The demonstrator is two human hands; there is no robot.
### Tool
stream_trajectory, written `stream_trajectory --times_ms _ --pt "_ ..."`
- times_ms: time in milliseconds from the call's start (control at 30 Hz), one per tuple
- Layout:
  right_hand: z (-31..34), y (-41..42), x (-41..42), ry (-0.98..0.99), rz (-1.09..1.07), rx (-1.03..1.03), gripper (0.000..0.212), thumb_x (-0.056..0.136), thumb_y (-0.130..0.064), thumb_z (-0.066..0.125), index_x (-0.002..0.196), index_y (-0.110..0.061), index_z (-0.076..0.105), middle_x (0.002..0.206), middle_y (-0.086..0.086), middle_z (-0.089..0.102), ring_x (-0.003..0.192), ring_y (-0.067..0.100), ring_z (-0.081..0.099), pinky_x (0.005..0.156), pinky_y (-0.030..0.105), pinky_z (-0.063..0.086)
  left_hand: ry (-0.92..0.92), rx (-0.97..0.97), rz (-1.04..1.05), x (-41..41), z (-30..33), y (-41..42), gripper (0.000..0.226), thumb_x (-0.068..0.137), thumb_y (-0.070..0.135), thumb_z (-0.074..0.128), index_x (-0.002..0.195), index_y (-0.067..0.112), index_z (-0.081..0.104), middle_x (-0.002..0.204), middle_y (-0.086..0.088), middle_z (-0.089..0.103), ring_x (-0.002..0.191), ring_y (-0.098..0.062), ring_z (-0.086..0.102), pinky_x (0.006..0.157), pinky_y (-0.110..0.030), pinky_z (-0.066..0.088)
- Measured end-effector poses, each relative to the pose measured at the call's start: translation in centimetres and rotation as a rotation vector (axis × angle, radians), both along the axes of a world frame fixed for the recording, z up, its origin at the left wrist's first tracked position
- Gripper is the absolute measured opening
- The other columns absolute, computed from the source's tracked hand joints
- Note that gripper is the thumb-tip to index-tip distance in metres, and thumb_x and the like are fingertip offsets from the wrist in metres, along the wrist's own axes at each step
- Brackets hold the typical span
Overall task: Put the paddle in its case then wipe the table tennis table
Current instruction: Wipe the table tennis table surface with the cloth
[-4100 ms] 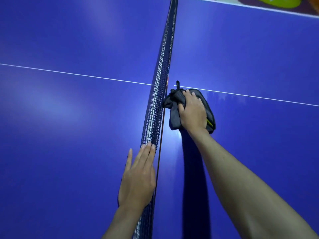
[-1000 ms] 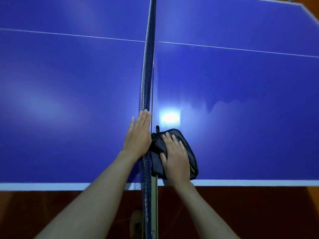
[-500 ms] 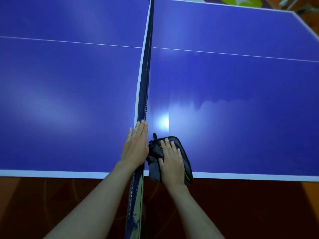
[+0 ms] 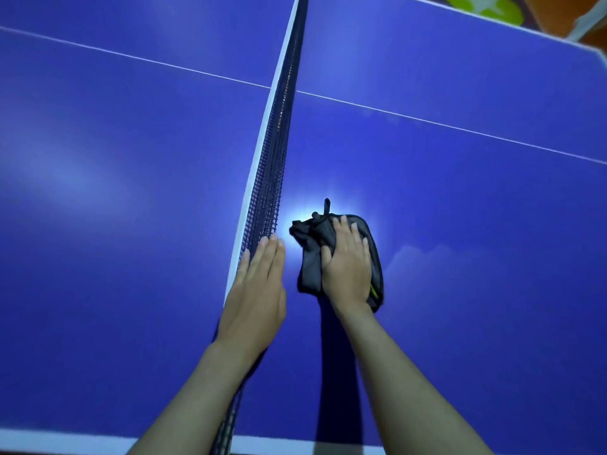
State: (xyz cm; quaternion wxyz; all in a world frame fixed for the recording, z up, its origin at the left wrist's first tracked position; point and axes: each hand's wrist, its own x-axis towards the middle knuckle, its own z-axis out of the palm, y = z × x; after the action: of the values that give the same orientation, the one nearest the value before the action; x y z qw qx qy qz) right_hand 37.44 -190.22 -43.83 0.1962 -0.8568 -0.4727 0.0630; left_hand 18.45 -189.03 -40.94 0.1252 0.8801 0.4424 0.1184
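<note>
A dark grey cloth (image 4: 312, 257) lies bunched on the blue table tennis table (image 4: 460, 224), just right of the net (image 4: 276, 152). My right hand (image 4: 346, 267) presses flat on the cloth with straight fingers. My left hand (image 4: 256, 290) rests with straight fingers along the top of the net, close beside the cloth. A damp streak shows on the table to the right of the cloth. No paddle or case is in view.
A white centre line (image 4: 460, 128) crosses the table on both sides of the net. The near white edge (image 4: 65, 441) runs along the bottom. A green shape (image 4: 483, 9) lies on the floor beyond the far right corner.
My right hand has pushed the cloth away from the near edge, farther onto the table along the net. My left hand has slid forward along the net with it.
</note>
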Motion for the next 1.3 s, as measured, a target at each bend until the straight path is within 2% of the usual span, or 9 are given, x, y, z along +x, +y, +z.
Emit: stream_trajectory --times_ms 200,333,633,867,933,1033,1133,1233,1300 --pt "-0.2 3.6 4.3 0.025 0.059 0.026 0.062 0.101 -0.024 0.055 0.161 -0.019 0.038 0.166 -0.002 0.038 0.158 0.019 0.025 0.130 0.042 0.016 0.021 0.045 -0.012 2.1 0.3 1.1 0.069 0.096 0.013 0.047 0.160 0.002 0.024 0.168 -0.011 0.025 0.157 -0.025 0.020 0.127 -0.048 0.021" --pt "0.0 1.3 3.4 0.039 0.105 0.029 0.063 0.101 -0.021 0.055 0.161 -0.019 0.037 0.166 -0.002 0.038 0.157 0.020 0.026 0.130 0.042 0.017 -0.022 0.004 -0.007 2.3 0.5 0.0 0.070 0.094 0.007 0.050 0.160 0.003 0.025 0.168 -0.009 0.026 0.157 -0.024 0.019 0.128 -0.045 0.018" --pt "-0.5 -15.4 -2.6 0.029 0.146 0.006 0.068 0.098 -0.031 0.053 0.163 -0.023 0.033 0.169 -0.006 0.031 0.158 0.015 0.023 0.129 0.040 0.019 0.080 0.001 0.039 1.4 2.7 -7.3 0.064 0.092 0.013 0.059 0.152 0.001 0.043 0.158 -0.014 0.043 0.150 -0.030 0.038 0.124 -0.048 0.023" --pt "-0.1 -27.5 -5.2 -0.023 0.193 -0.088 0.073 0.091 -0.043 0.047 0.160 -0.021 0.039 0.167 -0.003 0.036 0.153 0.017 0.033 0.121 0.036 0.021 -0.012 -0.220 0.056 0.9 4.4 -13.7 0.057 0.105 0.012 0.040 0.160 0.010 0.025 0.170 -0.004 0.019 0.159 -0.019 0.010 0.130 -0.041 0.007" --pt "-0.1 -27.6 -4.6 -0.036 0.200 -0.120 0.076 0.092 -0.040 0.064 0.161 -0.023 0.037 0.168 -0.004 0.033 0.153 0.019 0.035 0.121 0.037 0.020 -0.033 -0.227 0.066 1.1 4.3 -14.4 0.056 0.107 0.014 0.038 0.161 0.012 0.023 0.171 -0.001 0.017 0.159 -0.015 0.009 0.130 -0.036 0.005" --pt "-0.3 -25.5 -3.3 -0.023 0.137 -0.125 0.092 0.081 -0.030 0.086 0.160 -0.021 0.040 0.166 0.000 0.037 0.151 0.023 0.039 0.123 0.041 0.024 -0.061 -0.220 0.061 1.9 3.7 -14.6 0.056 0.107 0.014 0.037 0.161 0.013 0.025 0.170 0.001 0.021 0.158 -0.013 0.011 0.128 -0.032 0.003" --pt "-0.5 -22.1 -1.3 -0.061 0.067 -0.107 0.086 0.087 -0.030 0.082 0.160 -0.018 0.039 0.167 0.002 0.036 0.153 0.026 0.036 0.124 0.046 0.030 -0.105 -0.194 0.044 3.2 2.9 -13.9 0.054 0.105 0.010 0.043 0.158 0.010 0.034 0.166 -0.002 0.033 0.156 -0.015 0.022 0.127 -0.032 0.006" --pt "-0.6 -17.5 2.0 -0.085 0.018 -0.107 0.079 0.094 -0.032 0.075 0.161 -0.017 0.037 0.168 0.003 0.033 0.155 0.026 0.033 0.124 0.049 0.031 -0.141 -0.184 0.038 5.1 2.0 -12.4 0.053 0.103 0.007 0.047 0.155 0.009 0.041 0.162 -0.001 0.040 0.154 -0.015 0.029 0.126 -0.031 0.008" --pt "-0.6 -14.3 4.2 -0.089 -0.011 -0.095 0.075 0.096 -0.031 0.072 0.161 -0.017 0.037 0.168 0.002 0.033 0.155 0.025 0.032 0.126 0.049 0.029 -0.175 -0.179 0.038 6.7 1.2 -11.1 0.052 0.101 0.004 0.049 0.153 0.009 0.045 0.159 -0.001 0.044 0.151 -0.015 0.033 0.127 -0.034 0.015"
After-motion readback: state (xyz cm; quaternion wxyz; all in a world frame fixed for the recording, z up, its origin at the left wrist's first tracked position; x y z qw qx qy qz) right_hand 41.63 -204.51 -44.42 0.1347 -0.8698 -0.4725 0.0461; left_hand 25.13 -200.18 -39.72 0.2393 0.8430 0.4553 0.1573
